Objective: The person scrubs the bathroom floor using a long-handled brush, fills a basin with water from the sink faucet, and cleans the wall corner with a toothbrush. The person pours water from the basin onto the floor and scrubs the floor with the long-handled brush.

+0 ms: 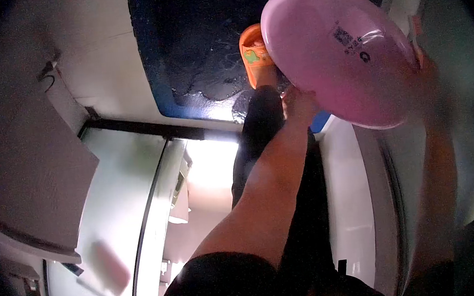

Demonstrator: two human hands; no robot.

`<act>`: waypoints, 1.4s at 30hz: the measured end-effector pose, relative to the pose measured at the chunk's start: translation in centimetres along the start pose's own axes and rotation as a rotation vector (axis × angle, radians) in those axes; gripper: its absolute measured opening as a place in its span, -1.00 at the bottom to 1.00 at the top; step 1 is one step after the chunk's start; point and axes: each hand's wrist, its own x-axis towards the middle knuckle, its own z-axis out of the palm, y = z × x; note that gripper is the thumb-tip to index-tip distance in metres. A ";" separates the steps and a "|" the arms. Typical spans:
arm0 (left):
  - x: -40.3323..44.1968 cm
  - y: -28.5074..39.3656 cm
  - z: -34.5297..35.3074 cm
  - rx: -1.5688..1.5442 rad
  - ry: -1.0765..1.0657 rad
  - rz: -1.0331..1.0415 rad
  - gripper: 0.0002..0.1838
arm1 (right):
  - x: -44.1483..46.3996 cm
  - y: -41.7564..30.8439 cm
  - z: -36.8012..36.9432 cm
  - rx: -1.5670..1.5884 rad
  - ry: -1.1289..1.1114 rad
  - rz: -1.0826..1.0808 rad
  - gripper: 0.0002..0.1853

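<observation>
A pink plastic basin [326, 65] is tilted in front of me, with dark printed marks on its surface. My left hand [300, 105] is closed on its lower left rim; the fingers are partly hidden. Over at the right rim, my right hand [427, 75] grips the basin too, blurred and dim. Just left of the basin, a foot in an orange slipper [257, 60] with a green figure stands on the dark floor, partly covered by the basin. A small piece of something blue [319, 122] shows below the basin's rim.
The dark floor [188, 55] looks wet and shiny. A frosted glass panel [122, 204] with a dark frame stands at lower left, beside a bright opening. A pale wall [103, 58] borders the floor on the left. A white smooth surface [347, 194] lies at lower right.
</observation>
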 end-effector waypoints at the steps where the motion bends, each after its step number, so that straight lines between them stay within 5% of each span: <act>1: -0.2 0.1 -0.3 -0.083 -0.020 0.007 -0.46 | 0.4 0.1 -0.2 -0.016 -0.035 0.005 -0.49; 3: 0.2 0.5 -0.2 -0.168 -0.047 0.029 -0.43 | 0.0 -0.4 -0.9 -0.142 -0.129 0.084 -0.48; 5: -0.2 -1.7 1.6 -0.461 0.146 -0.513 -0.67 | -1.4 0.2 -1.4 -0.267 -0.228 0.182 -0.46; 7: 0.0 0.9 0.5 -0.417 0.114 -0.864 -0.76 | -3.0 2.0 0.9 -0.171 -0.075 -0.638 -0.66; 8: -0.5 3.3 -0.9 -0.338 0.068 -0.947 -0.76 | -3.6 1.3 0.8 -0.160 -0.069 -0.640 -0.66; 9: -1.1 5.5 -2.2 -0.261 0.015 -1.029 -0.77 | -4.5 -0.1 0.7 -0.109 -0.115 -0.422 -0.67; 10: -3.5 7.9 -3.3 -0.432 -0.060 -0.897 -0.69 | -5.1 -1.2 0.5 -0.057 -0.160 -0.209 -0.68; 15: -11.3 16.4 -11.9 -0.811 -0.053 -0.662 -0.60 | -6.9 -0.9 3.4 -0.025 -0.045 -0.267 -0.70; 21: -23.0 26.7 -18.1 -0.695 0.237 -0.715 -0.68 | -6.7 -0.4 1.2 -0.077 -0.042 -0.217 -0.62; 27: -32.5 34.7 -18.4 -0.872 0.302 -0.597 -0.66 | -6.0 2.2 -2.9 -0.175 -0.014 -0.107 -0.54; 38: -35.7 31.6 -18.2 -0.839 0.292 -0.399 -0.62 | -7.8 16.1 -5.2 -0.469 -0.147 0.256 -0.38; 42: -37.8 24.4 -17.5 -0.876 0.090 -0.369 -0.56 | -7.0 12.5 -8.4 -0.768 -0.003 0.183 -0.37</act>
